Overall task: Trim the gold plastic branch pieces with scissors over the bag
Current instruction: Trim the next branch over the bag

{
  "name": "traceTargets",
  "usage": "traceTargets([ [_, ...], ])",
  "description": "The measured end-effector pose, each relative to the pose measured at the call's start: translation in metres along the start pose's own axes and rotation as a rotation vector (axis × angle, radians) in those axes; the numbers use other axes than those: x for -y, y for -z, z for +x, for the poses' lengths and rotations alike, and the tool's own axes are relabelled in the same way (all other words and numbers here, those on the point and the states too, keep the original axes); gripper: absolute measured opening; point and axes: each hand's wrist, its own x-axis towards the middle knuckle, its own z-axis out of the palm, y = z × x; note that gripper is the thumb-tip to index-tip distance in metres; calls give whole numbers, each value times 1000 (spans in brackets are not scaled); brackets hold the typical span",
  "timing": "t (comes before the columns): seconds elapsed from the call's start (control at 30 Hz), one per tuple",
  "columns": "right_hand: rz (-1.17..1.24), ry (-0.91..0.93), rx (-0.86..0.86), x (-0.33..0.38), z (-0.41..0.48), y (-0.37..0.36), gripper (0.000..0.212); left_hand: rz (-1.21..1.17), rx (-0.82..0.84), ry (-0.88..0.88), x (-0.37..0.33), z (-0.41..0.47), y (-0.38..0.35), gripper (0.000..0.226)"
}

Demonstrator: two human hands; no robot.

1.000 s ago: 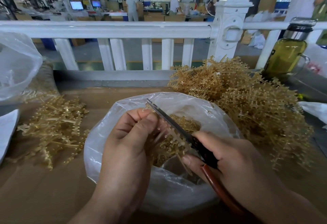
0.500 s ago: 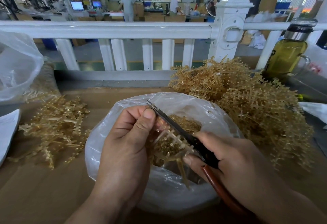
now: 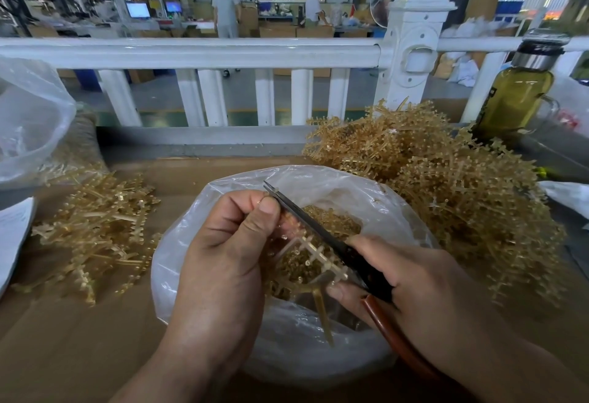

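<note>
A clear plastic bag (image 3: 366,198) stands open on the cardboard-covered table, holding small gold cut bits. Over its mouth my left hand (image 3: 226,256) pinches a gold plastic branch piece (image 3: 315,262), whose stem hangs down into the bag. My right hand (image 3: 424,291) grips scissors (image 3: 306,221) with dark blades and a red-brown handle. The blades lie along the top of the branch, their tip beside my left thumb.
A big heap of gold branches (image 3: 446,186) lies right of the bag, a smaller pile (image 3: 98,230) to the left. Another clear bag (image 3: 28,115) and white paper (image 3: 12,230) sit far left. A bottle of yellow-green liquid (image 3: 516,90) stands by the white railing (image 3: 223,52).
The branch piece has turned in my left hand and sits lower, with its stem now hanging into the bag. The scissors stay along its top edge. A person in the background walked right.
</note>
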Motion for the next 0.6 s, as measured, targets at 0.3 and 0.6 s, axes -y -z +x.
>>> traceTargets([
  [0.3, -52, -28, -6, 0, -1, -1, 36, 3, 0, 51, 4, -1, -1, 12],
  [0.6, 6, -19, 3, 3, 1, 3, 35, -3, 2, 52, 1, -1, -1, 15],
])
